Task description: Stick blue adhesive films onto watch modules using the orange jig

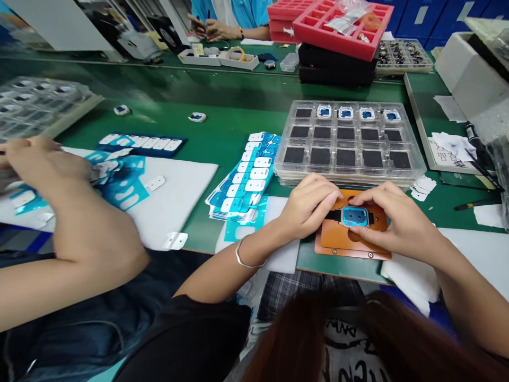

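Note:
A watch case (355, 216) with blue film on its face lies in an orange fixture plate (334, 242), with short black strips at its left and right. The thumb and forefinger of my right hand (392, 220) grip its upper and lower edges. My left hand (312, 207) rests at the plate's left side, fingers curled together close to the left black strip; what they pinch, if anything, is hidden. Behind the plate stands a clear compartment tray (350, 170), with several white watch cases (345, 113) in its back row and dark pads in the other compartments.
Left of my hands lie stacked blue-and-white film sheets (248, 172) and white foam (284, 254). A co-worker's arm (91, 228) reaches over a foam sheet (175, 191) at left. Two loose watch cases (197, 117) sit farther back. Red trays (338, 32) are stacked at the rear.

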Demonstrator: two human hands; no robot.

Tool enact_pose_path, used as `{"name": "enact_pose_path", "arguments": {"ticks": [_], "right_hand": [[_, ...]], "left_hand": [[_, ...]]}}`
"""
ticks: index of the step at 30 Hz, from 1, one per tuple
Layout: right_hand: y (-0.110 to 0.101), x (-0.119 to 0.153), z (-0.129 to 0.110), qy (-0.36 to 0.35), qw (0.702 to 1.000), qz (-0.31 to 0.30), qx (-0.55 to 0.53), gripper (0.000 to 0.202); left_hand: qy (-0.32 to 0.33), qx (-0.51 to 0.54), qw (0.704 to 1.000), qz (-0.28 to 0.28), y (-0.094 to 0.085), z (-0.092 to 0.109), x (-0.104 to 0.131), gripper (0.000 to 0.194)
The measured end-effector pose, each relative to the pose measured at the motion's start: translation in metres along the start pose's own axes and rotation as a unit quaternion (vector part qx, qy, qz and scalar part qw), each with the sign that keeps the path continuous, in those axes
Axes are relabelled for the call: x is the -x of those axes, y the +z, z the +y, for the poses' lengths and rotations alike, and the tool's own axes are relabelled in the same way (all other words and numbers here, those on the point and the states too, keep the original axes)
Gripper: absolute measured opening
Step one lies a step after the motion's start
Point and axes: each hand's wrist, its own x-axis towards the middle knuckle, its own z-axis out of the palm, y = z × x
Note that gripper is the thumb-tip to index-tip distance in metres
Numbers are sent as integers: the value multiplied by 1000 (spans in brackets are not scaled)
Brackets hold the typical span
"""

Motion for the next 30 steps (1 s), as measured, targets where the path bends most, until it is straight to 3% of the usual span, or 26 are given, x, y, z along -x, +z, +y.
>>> {"name": "enact_pose_path", "arguments": {"ticks": [4,13,17,21,26,30], "right_hand": [[2,-1,2,-63,996,50,-27,26],[1,-1,4,-51,998,14,25,15],[-4,-5,6,-100,994,19,45,38],[5,-18,1,-175,980,-55,82,66],[26,-39,-6,-217,957,-151,123,68],[37,-44,-5,-207,956,-176,111,70]], "left_hand": [[4,3,999,33,-3,2,0,25],[12,3,997,75,-5,1,-1,28],[66,9,986,152,-6,-5,0,28],[117,-19,963,242,-14,-15,-1,36],[37,66,944,321,-20,-27,-7,39],[-1,135,936,326,-18,-32,-8,41]]}}
